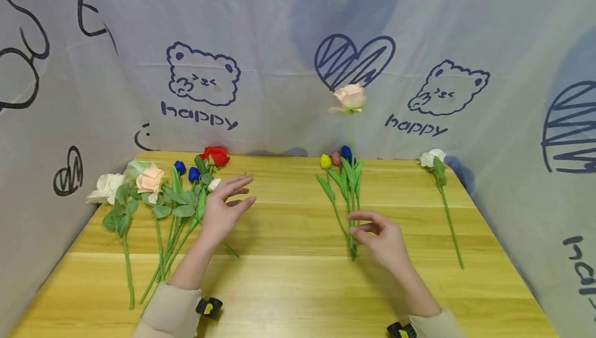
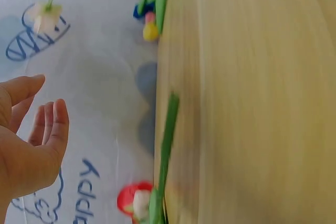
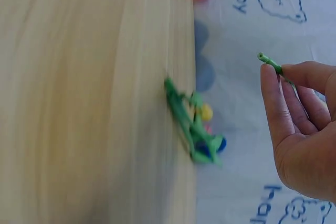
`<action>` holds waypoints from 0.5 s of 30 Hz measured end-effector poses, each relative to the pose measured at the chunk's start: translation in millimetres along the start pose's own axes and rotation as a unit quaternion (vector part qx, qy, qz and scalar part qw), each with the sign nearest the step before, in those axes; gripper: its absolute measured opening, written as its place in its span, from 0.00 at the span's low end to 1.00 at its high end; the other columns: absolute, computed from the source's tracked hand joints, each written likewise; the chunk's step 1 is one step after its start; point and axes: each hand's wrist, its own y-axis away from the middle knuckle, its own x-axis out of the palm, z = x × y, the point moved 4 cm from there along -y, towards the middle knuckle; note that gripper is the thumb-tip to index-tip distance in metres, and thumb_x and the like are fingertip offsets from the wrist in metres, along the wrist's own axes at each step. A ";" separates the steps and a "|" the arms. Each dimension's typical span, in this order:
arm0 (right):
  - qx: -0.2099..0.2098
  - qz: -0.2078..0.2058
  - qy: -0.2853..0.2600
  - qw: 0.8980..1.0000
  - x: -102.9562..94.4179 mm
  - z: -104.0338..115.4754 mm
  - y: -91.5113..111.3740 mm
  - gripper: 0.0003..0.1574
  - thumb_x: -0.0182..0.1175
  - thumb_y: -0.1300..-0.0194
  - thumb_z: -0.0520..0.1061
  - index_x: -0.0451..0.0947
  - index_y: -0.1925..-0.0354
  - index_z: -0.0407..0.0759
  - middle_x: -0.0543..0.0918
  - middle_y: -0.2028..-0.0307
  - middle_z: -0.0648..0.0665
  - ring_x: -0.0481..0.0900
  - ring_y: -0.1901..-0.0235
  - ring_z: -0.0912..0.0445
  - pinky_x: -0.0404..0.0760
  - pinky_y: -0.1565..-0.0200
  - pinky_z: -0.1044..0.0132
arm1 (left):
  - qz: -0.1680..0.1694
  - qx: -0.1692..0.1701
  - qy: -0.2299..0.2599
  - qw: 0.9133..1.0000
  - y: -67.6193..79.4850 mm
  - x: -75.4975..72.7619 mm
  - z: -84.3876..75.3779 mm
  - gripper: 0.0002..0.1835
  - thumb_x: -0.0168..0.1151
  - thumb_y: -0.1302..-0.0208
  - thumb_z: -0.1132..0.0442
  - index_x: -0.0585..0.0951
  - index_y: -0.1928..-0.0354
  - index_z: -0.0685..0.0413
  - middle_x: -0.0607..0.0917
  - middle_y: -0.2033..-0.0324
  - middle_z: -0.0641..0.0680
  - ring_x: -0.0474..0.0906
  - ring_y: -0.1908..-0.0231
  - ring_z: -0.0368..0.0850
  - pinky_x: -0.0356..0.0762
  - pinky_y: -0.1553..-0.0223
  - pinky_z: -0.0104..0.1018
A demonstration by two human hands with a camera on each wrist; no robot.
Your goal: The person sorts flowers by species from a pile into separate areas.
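My right hand (image 1: 384, 239) pinches the green stem (image 3: 270, 62) of a pale peach rose (image 1: 350, 97) between thumb and fingers, its cut end poking out past them. The rose stands upright above the table, its bloom against the cloth backdrop. Below that hand lie tulips with yellow (image 1: 325, 161), pink (image 1: 336, 158) and blue (image 1: 346, 153) heads, their stems together. My left hand (image 1: 222, 211) hovers over the right edge of the left flower group, fingers relaxed and thumb apart, with nothing held. A small white bud (image 1: 214, 185) shows just beyond its wrist side.
On the left lie a white rose (image 1: 109, 188), a peach rose (image 1: 150, 180), a red rose (image 1: 215, 156) and blue tulips (image 1: 194, 174) with crossing stems. One white rose (image 1: 432, 158) lies alone at the right. Printed cloth (image 1: 274, 115) surrounds the wooden table (image 1: 279, 286).
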 end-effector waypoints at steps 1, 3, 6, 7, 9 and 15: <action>0.001 -0.003 0.001 1.000 -4.9 -1.4 0.6 0.19 0.65 0.31 0.31 0.83 0.43 0.36 0.83 0.43 0.35 0.87 0.56 0.56 0.89 0.56 0.54 | -0.003 -0.004 -0.010 1.000 0.5 -6.6 1.6 0.24 0.70 0.33 0.70 0.83 0.35 0.55 0.78 0.36 0.55 0.80 0.42 0.56 0.82 0.43 0.49; 0.004 -0.009 0.003 1.000 -15.2 -4.9 1.7 0.19 0.64 0.31 0.31 0.82 0.42 0.34 0.83 0.42 0.34 0.87 0.56 0.57 0.89 0.55 0.55 | -0.008 -0.011 -0.026 1.000 2.0 -19.6 4.3 0.24 0.70 0.32 0.69 0.82 0.35 0.54 0.78 0.35 0.55 0.80 0.42 0.55 0.81 0.43 0.48; 0.008 -0.021 0.014 1.000 -31.5 -10.7 4.2 0.20 0.64 0.30 0.32 0.81 0.41 0.33 0.82 0.41 0.34 0.86 0.57 0.60 0.89 0.56 0.58 | -0.013 -0.019 -0.059 0.998 5.6 -39.6 8.8 0.24 0.70 0.31 0.67 0.82 0.34 0.54 0.77 0.35 0.55 0.79 0.42 0.54 0.81 0.45 0.39; 0.009 -0.024 0.019 0.999 -37.2 -12.7 5.1 0.20 0.63 0.29 0.32 0.80 0.40 0.33 0.81 0.40 0.34 0.86 0.57 0.61 0.89 0.56 0.59 | -0.015 -0.021 -0.068 0.997 6.7 -46.3 10.6 0.24 0.70 0.31 0.67 0.82 0.34 0.54 0.77 0.35 0.55 0.79 0.42 0.55 0.81 0.46 0.35; 0.010 -0.032 0.030 0.999 -48.8 -17.0 7.7 0.21 0.63 0.29 0.32 0.80 0.39 0.32 0.82 0.40 0.34 0.86 0.57 0.62 0.89 0.57 0.61 | -0.020 -0.021 -0.089 0.996 10.3 -59.8 13.1 0.24 0.70 0.31 0.66 0.81 0.34 0.55 0.77 0.35 0.55 0.79 0.43 0.55 0.80 0.49 0.27; 0.030 -0.055 0.058 0.996 -83.8 -31.4 12.8 0.23 0.65 0.30 0.35 0.79 0.39 0.31 0.87 0.47 0.48 0.87 0.58 0.63 0.89 0.58 0.63 | -0.026 -0.027 -0.144 0.989 22.5 -97.9 22.8 0.24 0.69 0.30 0.65 0.80 0.33 0.57 0.76 0.35 0.57 0.79 0.46 0.47 0.74 0.53 0.16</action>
